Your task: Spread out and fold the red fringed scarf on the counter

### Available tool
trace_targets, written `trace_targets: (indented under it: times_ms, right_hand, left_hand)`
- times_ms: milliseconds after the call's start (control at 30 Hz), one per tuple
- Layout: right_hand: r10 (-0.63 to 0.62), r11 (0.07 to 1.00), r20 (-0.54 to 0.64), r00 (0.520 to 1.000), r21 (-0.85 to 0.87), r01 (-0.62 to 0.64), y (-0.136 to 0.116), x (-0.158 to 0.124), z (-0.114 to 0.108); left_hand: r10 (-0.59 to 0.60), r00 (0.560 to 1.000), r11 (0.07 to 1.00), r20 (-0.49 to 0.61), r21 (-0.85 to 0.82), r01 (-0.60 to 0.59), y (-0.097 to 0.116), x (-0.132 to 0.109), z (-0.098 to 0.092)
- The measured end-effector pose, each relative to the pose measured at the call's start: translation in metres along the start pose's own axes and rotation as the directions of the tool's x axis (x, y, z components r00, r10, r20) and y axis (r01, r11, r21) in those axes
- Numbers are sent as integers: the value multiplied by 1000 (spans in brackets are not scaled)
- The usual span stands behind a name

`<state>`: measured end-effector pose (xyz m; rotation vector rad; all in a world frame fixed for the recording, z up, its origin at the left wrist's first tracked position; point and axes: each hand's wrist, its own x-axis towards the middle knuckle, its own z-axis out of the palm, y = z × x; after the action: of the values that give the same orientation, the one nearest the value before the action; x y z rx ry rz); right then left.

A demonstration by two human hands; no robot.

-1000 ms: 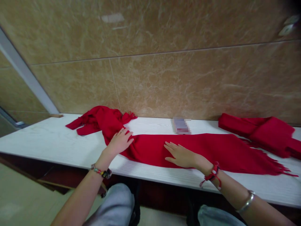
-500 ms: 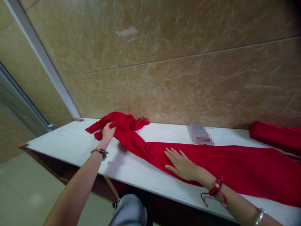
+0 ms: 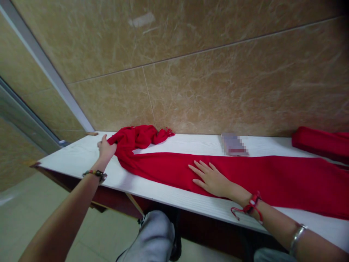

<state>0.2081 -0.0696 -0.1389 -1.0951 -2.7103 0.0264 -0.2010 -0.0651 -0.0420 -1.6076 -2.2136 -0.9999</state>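
Observation:
A long red scarf (image 3: 261, 178) runs along the white tabletop, flat on the right and bunched at its left end near the wall. Fringe shows at the tip of the bunched part. My left hand (image 3: 107, 149) is at the left edge of that bunch, its fingers closed on the cloth. Flat on the middle of the scarf lies my right hand (image 3: 214, 179), fingers spread, palm down.
The white table (image 3: 163, 193) stands against a brown tiled wall (image 3: 191, 94). Another folded red cloth (image 3: 319, 143) lies at the back right. A small blurred packet (image 3: 233, 145) rests behind the scarf. My knee (image 3: 155, 233) is below the front edge.
My left hand has moved left with the scarf, drawing its left part straighter. The right hand stays spread on the cloth. The view has tilted slightly.

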Motion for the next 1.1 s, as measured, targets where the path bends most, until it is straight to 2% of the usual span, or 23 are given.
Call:
trace_targets:
  times_ms: [33,67,100,133,167,200,233,267,300,333,433,533,600,667,767,800,933,1033,1100]
  right_hand:
    - [-7,1000,-7,1000,3,7,0,-1,-1]
    - [-12,1000,-14,1000,7,12,0,-2,-2]
    - [-16,1000,-19,1000,11,16,0,-2,-3]
    - [-19,1000,-26,999,16,19,0,-3,-3]
    - [-20,1000,-36,999,22,21,-1,-4,-3]
    - [-20,999,-50,999,32,22,0,-5,-3]
    - [-20,999,-69,997,44,23,0,-5,-3]
    - [-20,998,-91,996,58,26,0,-6,-3]
    - [-23,997,-113,993,73,32,0,-6,-3]
    - [-31,995,-133,991,86,42,0,-7,-3]
    - [-62,990,-176,982,115,83,0,-8,-2]
    - [-69,987,-200,977,132,96,1,-7,0]
    - [-62,987,-208,976,135,91,0,-7,2]
    - [-57,986,-221,974,142,90,0,-5,4]
    - [-38,975,-251,967,202,90,1,-4,3]
    - [-20,966,-262,965,242,86,1,-4,2]
    - [8,899,-259,966,424,106,2,-9,-12]
    - [-41,872,-211,977,469,138,3,-13,-18]
    - [-11,873,-203,979,476,108,3,-13,-17]
  left_hand:
    - [28,994,995,-101,99,-18,12,-3,2]
    - [124,986,980,-114,167,-104,24,-9,5]
    - [270,962,949,-35,180,-260,38,-18,9]
    - [443,885,880,146,118,-460,51,-30,13]
    - [581,745,788,327,2,-616,64,-44,19]
    - [668,572,696,477,-126,-707,76,-59,24]
    - [712,430,626,555,-224,-747,86,-74,28]
    - [730,356,585,583,-265,-766,94,-87,32]
    - [736,320,563,597,-276,-779,100,-99,35]
    - [737,306,550,603,-272,-790,105,-107,37]
    - [729,305,530,613,-223,-818,114,-114,37]
    - [709,294,509,641,-177,-842,120,-108,39]
    - [680,301,508,668,-134,-851,125,-104,43]
    - [654,357,532,666,-69,-844,132,-104,51]
    - [649,482,607,588,-18,-794,143,-104,60]
    - [654,511,629,558,-26,-777,148,-103,61]
    - [681,564,669,468,-85,-738,161,-90,56]
    - [673,600,701,433,-111,-705,166,-77,52]
    - [657,619,720,430,-113,-685,169,-71,51]
